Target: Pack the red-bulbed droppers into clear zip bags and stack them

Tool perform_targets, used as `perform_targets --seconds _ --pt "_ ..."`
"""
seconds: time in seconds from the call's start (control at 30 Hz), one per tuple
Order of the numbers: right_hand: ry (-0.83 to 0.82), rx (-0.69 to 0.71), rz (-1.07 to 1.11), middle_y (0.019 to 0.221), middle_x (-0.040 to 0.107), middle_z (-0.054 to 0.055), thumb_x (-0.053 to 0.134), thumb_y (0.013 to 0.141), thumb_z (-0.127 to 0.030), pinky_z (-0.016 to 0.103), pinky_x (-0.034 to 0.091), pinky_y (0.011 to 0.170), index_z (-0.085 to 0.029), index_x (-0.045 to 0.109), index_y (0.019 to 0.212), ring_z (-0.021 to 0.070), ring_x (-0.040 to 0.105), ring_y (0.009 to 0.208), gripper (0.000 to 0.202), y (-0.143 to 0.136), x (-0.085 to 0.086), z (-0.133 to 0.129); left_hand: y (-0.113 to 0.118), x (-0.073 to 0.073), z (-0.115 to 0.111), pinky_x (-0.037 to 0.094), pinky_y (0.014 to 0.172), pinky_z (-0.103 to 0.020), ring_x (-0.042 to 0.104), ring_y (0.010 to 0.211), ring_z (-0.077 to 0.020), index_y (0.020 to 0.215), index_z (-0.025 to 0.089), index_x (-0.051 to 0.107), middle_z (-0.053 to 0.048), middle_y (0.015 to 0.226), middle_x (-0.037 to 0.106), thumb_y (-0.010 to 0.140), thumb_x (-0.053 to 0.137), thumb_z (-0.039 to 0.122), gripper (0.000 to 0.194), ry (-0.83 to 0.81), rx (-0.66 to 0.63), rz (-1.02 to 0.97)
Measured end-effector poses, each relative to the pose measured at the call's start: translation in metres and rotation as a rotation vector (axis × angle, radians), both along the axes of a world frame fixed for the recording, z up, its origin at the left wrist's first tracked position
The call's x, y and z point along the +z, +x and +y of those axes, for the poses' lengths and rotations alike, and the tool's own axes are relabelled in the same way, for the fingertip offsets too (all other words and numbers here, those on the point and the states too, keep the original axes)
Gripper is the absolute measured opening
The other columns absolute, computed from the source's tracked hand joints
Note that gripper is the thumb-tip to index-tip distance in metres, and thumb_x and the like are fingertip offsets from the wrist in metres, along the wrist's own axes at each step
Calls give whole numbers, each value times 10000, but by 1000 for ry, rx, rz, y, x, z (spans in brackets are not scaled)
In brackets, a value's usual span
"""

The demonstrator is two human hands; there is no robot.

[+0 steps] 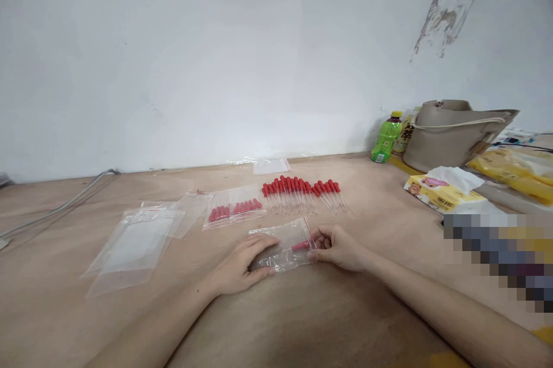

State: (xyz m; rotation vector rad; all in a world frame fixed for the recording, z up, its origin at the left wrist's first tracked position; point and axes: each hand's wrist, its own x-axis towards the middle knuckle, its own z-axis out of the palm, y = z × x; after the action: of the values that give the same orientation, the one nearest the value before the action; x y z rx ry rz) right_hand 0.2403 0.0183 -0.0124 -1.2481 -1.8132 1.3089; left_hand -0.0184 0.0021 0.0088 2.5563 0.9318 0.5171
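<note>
Forearms (173, 310) are flanking the zip-lock bag (288, 234), the half-open left hand (244, 260) seemingly steadying it while the pinched right hand (339, 249) is apparently guiding a red-bulbed dropper (301, 246) by its stem.

Bare hands (242, 261), bare forearms (415, 285), small spot (197, 291)

The lower centre shows two bare hands (341, 248), one clear plastic bag (285, 255) and one red-bulbed dropper (301, 246); overlapping droppers (288, 184) at centre defy exact counting; right, one green plastic bottle (386, 140), one yellow tissue box (444, 196).
</note>
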Motion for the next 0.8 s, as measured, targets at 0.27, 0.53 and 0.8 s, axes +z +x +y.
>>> perform_targets --seconds 0.27,0.53,0.8 --pt "-14 100 -37 538 462 -41 589 657 -270 195 263 465 -137 613 713 63 365 491 147 -3 8 -5 -1 -2 0 340 941 -390 420 1124 -225 1255 251 356 -55 1238 461 822 497 362 468 -6 8 -2" --pt "10 129 -22 537 415 -52 561 703 -320 198 268 492 -144 606 831 67 347 509 222 3 9 -2 1 0 -2 366 902 -369 460 1069 -220 1035 212 476 -68 1178 500 811 511 337 259 -45 -11 -76" --pt "217 -10 -142 561 515 -8 471 751 -410 212 307 496 -151 582 661 93 416 519 296 8 6 12 1 0 -1 381 866 -348 475 1035 -207 860 194 443 -76 1145 507 804 517 313 151 -62 -8 -95"
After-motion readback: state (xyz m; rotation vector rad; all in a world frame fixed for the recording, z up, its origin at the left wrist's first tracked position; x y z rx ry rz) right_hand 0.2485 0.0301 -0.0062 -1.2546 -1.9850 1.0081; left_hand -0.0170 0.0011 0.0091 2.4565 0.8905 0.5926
